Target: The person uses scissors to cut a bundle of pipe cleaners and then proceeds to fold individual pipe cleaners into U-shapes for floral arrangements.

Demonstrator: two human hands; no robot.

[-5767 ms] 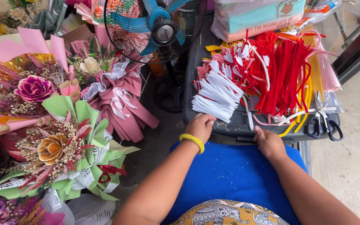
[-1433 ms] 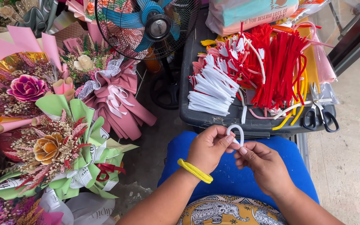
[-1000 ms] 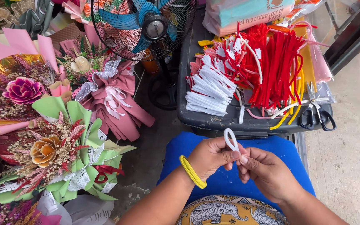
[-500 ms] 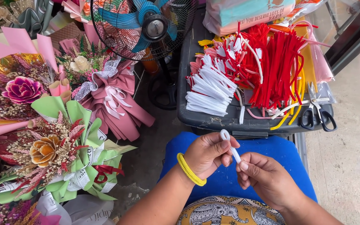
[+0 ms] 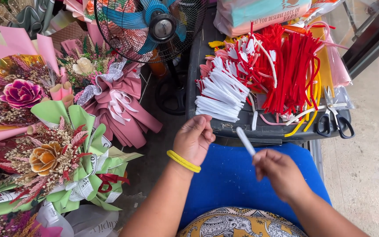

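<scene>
The right hand pinches the lower end of a short white fuzzy pipe-cleaner stick between thumb and fingertips, its grip closed tight around it, so that the stick slants up and to the left over the blue cloth on the person's lap. The left hand, with a yellow coiled band on its wrist, hangs just beside the stick without touching it; its fingers are loosely curled and its grip has nothing in it.

Beyond both hands stands a dark plastic worktop. Near its front left corner lies a bundle of white pipe-cleaner sticks; a heap of long red pipe-cleaner sticks fills the middle. A pair of black-handled scissors rests at the front right corner.

To the left of the worktop stands a black wire-cage fan with blue blades. On the floor beside it lie a bouquet wrapped in green paper and a bouquet wrapped in dusty pink paper.
</scene>
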